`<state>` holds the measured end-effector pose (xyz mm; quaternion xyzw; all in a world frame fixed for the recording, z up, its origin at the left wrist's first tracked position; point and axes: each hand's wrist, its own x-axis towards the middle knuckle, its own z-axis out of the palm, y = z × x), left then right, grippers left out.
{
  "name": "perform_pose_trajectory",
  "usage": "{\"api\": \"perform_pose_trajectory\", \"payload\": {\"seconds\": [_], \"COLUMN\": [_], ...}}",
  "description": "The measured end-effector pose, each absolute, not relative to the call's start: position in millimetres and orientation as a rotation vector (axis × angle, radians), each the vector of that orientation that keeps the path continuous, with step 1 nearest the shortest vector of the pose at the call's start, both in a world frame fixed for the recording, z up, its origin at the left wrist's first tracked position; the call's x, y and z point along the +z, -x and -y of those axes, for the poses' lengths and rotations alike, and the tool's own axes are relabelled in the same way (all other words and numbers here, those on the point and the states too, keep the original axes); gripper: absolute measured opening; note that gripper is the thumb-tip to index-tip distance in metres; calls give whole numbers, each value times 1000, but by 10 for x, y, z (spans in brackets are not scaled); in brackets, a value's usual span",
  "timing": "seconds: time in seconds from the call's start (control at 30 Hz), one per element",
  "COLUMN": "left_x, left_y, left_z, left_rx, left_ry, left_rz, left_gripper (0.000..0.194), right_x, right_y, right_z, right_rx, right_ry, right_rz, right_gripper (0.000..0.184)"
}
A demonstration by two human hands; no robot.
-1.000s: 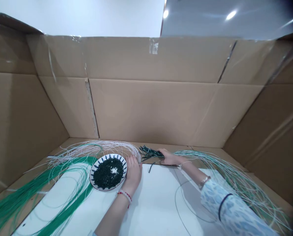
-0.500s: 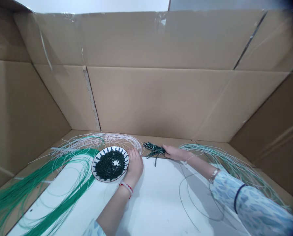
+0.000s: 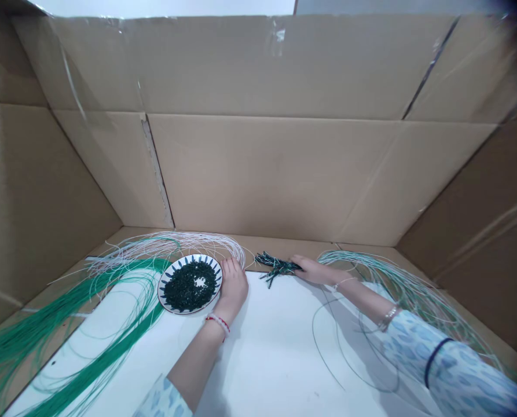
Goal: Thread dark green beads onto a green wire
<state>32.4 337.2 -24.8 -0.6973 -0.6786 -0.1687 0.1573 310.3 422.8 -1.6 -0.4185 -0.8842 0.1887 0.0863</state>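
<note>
A patterned plate (image 3: 217, 266) full of small dark green beads (image 3: 189, 286) sits on the white board. Just right of its rim, my left hand (image 3: 233, 285) lies palm down with fingers stretched out over the board's far edge. Its fingertips are close to the end of a bundle of white cords (image 3: 197, 238); whether they touch is hidden. My right hand (image 3: 314, 270) is closed round a bundle of dark green beaded strands (image 3: 273, 263), whose loose ends fan out to the left. Pale green cords (image 3: 371, 263) trail behind my right wrist.
Long green cords (image 3: 80, 379) spread over the left side of the white board (image 3: 267, 347). A few thin loose cords (image 3: 323, 347) curve across its right part. Tall cardboard walls (image 3: 267, 179) rise behind and at both sides.
The whole view has shifted slightly. My right hand has turned a little on the beaded bundle, and its hanging strand now lies differently. My left hand stays beside the plate.
</note>
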Motion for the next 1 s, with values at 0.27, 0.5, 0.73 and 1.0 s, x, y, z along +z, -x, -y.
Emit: {"api": "perform_pose_trajectory", "payload": {"seconds": [0.27, 0.5, 0.73, 1.0], "left_x": [-251, -230, -224, -212], "left_y": [-331, -326, -339, -341], "left_z": [-3420, -3427, -3402, -3376], "left_rx": [-480, -493, -524, -606], "left_ry": [2032, 2302, 2391, 2395], "left_rz": [1958, 1776, 1738, 1780], "left_gripper": [41, 42, 37, 34], "right_x": [-10, 215, 77, 28], "right_y": [-3115, -3067, -2633, -2250], "right_z": [-4252, -4441, -4501, -4668], "right_rx": [530, 637, 870, 1201], "right_ry": [1295, 1210, 1051, 924], "right_rz": [2480, 2289, 2139, 1900], "right_gripper": [29, 31, 31, 32]}}
